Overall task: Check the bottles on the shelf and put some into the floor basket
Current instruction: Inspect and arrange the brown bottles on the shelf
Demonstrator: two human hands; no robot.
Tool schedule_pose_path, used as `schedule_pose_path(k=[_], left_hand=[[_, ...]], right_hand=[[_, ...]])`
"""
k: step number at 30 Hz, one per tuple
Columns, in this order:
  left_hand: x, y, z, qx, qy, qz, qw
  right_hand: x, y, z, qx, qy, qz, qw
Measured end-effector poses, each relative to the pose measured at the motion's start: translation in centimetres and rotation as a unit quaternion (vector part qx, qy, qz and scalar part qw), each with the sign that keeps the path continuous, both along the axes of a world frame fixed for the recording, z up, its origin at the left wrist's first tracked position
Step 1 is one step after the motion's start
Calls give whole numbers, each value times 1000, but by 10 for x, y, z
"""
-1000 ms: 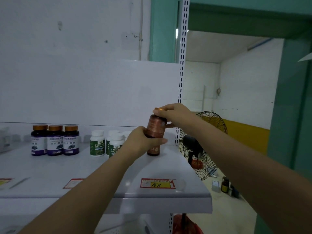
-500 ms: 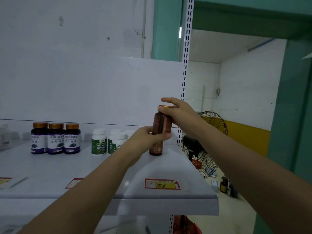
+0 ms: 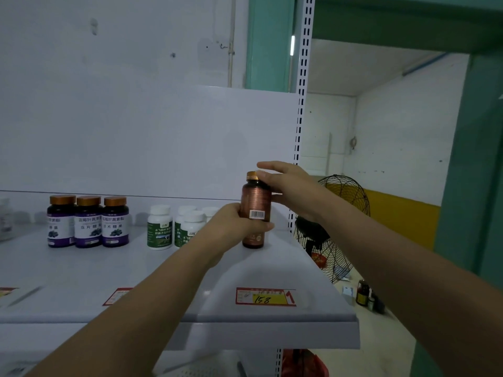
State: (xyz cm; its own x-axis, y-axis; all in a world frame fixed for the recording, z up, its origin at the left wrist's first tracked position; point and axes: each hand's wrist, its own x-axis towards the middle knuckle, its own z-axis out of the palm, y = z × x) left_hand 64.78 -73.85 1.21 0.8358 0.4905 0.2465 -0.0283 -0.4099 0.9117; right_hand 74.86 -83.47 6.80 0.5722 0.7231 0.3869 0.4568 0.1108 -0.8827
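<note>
A brown bottle (image 3: 255,202) with a gold cap stands upright near the right end of the white shelf (image 3: 258,270), its barcode facing me. My left hand (image 3: 231,224) wraps around its lower half from the left. My right hand (image 3: 288,186) grips the cap and upper side, with the index finger stretched out above the cap. Whether the bottle's base rests on the shelf or hangs just above it is unclear. Three purple-label bottles (image 3: 88,221) with gold caps and several white-capped green-label bottles (image 3: 160,227) stand in rows to the left.
A red and yellow price tag (image 3: 265,296) marked 158 lies on the shelf's front. To the right of the shelf post stands a black floor fan (image 3: 334,229), with small bottles (image 3: 363,292) on the floor near it. A red bag (image 3: 302,363) sits below the shelf.
The brown bottle went from tilted to upright and turned until its barcode faces me. My right index finger has lifted off the cap.
</note>
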Motion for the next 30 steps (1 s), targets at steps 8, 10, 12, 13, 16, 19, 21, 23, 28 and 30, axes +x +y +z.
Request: schedule_pose_path(k=[8, 10, 12, 13, 16, 19, 21, 23, 28, 30], left_hand=[[0, -10, 2, 17, -27, 15, 999], [-4, -9, 5, 1, -12, -10, 1000], [-7, -8, 7, -5, -8, -23, 1000], [-7, -8, 7, -7, -14, -22, 1000], [-6, -11, 8, -1, -40, 28, 999], [-6, -12, 8, 58, -35, 84, 994], [-8, -10, 9, 69, -20, 89, 993], [-14, -6, 8, 58, 0, 57, 997], [-19, -2, 0, 47, -6, 27, 999], [-18, -4, -2, 46, -2, -1, 999]], right_hand=[[-3, -5, 3, 8, -83, -72, 994], [-1, -9, 4, 8, -75, -46, 996], [-1, -11, 3, 10, -50, -9, 999], [-2, -10, 2, 7, -43, 1, 999], [-5, -6, 2, -19, -84, -30, 996], [-10, -4, 7, 6, -84, -61, 995], [-10, -6, 9, 8, -73, -36, 997], [-10, -10, 10, 9, -78, -19, 997], [-16, -14, 5, 9, -57, 26, 998], [-17, -15, 4, 7, -59, 29, 998]])
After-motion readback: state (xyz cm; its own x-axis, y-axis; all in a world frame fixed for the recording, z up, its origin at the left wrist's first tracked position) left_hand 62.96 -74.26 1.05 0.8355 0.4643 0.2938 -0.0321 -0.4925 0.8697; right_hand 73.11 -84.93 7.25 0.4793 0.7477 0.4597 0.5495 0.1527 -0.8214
